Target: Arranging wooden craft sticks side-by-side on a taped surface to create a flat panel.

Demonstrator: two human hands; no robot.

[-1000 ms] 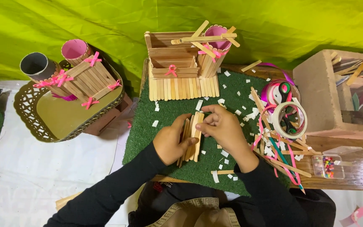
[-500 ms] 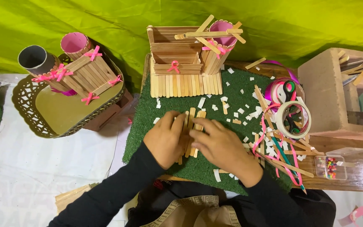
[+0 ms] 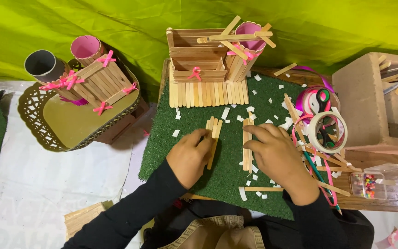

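Pressing down with my left hand [image 3: 190, 157], I held a small bundle of wooden craft sticks [image 3: 213, 137] flat on the green turf mat [image 3: 192, 117], fingers curled over their lower ends while the upper ends poked out beyond my fingertips. Far to the left sat a gold lace-edged tray [image 3: 61, 127] carrying a stick-built holder [image 3: 100, 83] trimmed with pink bows, with a grey tube [image 3: 42, 64] and a pink-lined tube [image 3: 86, 47] beside it. Behind the mat, against the green cloth backdrop, stood a second stick organiser [image 3: 203, 64] with a pink-lined cup [image 3: 249, 34] and loose sticks laid across its top. White paper scraps [image 3: 225, 113] were scattered over the turf between the two bundles. My right hand [image 3: 277, 159] rested well apart from the left, its fingers lying across a second row of craft sticks [image 3: 247, 140], pinning them to the mat rather than lifting them. Just beside that hand lay a roll of white tape [image 3: 328, 131], scissors [image 3: 322, 99] and tangled pink ribbon [image 3: 325, 173]. A small clear box of coloured beads [image 3: 368, 184] sat at the far right, below a wooden box [image 3: 369, 106].
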